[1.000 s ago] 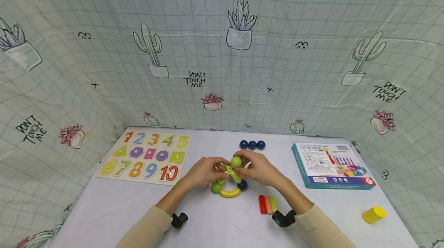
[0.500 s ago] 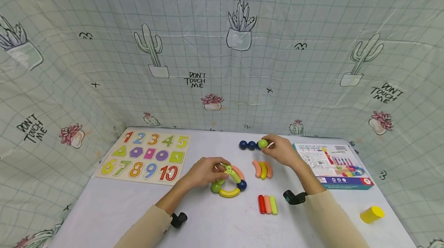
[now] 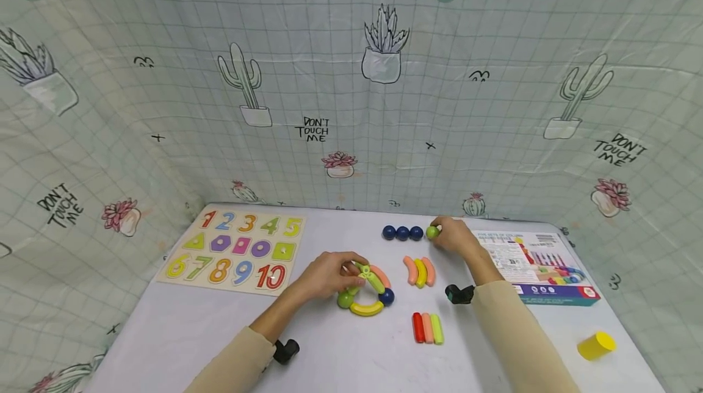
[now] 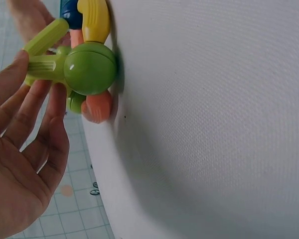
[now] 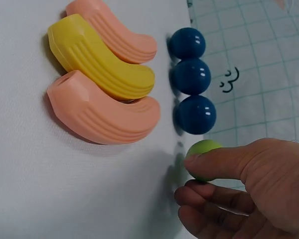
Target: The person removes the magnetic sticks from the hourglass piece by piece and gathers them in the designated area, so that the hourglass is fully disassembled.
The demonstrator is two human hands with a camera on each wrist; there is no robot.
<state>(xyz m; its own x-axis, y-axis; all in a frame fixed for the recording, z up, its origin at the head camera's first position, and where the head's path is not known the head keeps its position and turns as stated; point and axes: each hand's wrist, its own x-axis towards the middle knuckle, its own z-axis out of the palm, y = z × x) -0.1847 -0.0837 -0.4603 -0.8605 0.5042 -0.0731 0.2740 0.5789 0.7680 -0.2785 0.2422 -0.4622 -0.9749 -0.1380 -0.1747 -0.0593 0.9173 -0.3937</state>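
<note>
My left hand (image 3: 325,275) pinches the top of light-green straight rods (image 4: 44,67) that lean together over a ring of toy building pieces. In that ring are a yellow curved piece (image 3: 367,309), a salmon curved piece (image 3: 380,275), a blue ball (image 3: 387,297) and a green ball (image 4: 89,68). At the back, my right hand (image 3: 456,236) holds another green ball (image 5: 204,148) between thumb and fingers. It is at the right end of a row of blue balls (image 5: 194,114), a small gap from the nearest one.
Two salmon curved pieces with a yellow one (image 3: 421,273) between them lie right of the ring. Nearer are red, salmon and light-green rods (image 3: 428,328). A number puzzle board (image 3: 205,259) lies left; a toy box (image 3: 540,268) and a yellow cylinder (image 3: 596,345) are right.
My right hand has carried the green ball from above the rods back and right, down to the end of the blue row. My left hand stays on the rods.
</note>
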